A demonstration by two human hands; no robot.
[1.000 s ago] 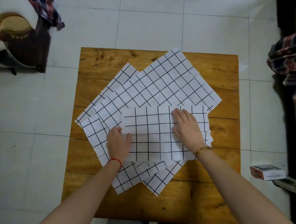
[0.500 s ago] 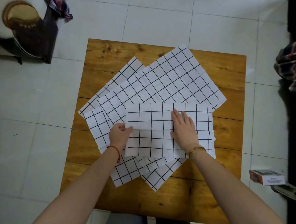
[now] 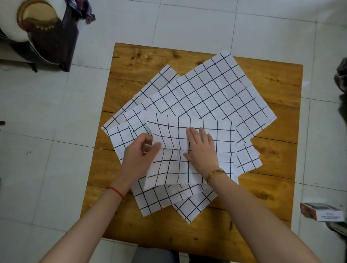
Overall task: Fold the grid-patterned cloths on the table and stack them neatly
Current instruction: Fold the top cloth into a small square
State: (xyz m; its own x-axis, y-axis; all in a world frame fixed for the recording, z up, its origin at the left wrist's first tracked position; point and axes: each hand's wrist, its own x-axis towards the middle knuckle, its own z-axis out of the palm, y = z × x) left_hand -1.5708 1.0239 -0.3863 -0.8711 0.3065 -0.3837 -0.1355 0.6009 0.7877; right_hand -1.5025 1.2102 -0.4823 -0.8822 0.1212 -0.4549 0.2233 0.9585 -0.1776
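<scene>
We see one wooden table (image 3: 191, 228) on a pale tiled floor (image 3: 194, 22), and on it a heap of white cloths with black grid lines. We can count one folded cloth (image 3: 218, 145) on top and at least three flat cloths fanned out beneath it; the layers overlap too much for a firmer count.

The largest flat cloth (image 3: 214, 93) lies beyond our fingertips, turned at an angle. A second cloth (image 3: 148, 93) peeks out beyond and to the left of it. Corners of the lower cloths (image 3: 155, 198) stick out toward us, below both wrists.

The folded cloth sits directly under both hands. Our right hand (image 3: 202, 151) lies flat on it, fingers close together and extended, palm pressing down near its middle. Our left hand (image 3: 140, 156) is at the cloth's left edge, thumb and fingers curled and pinching that edge, which is lifted and curving over toward the right fingers. The cloth's right half lies flat past the right fingers.

Two wrist ornaments show: one gold bracelet (image 3: 215, 173) on the right wrist and one red string (image 3: 116, 191) on the left.

Well to the right of the right arm, one small box (image 3: 321, 214) rests on the floor.
</scene>
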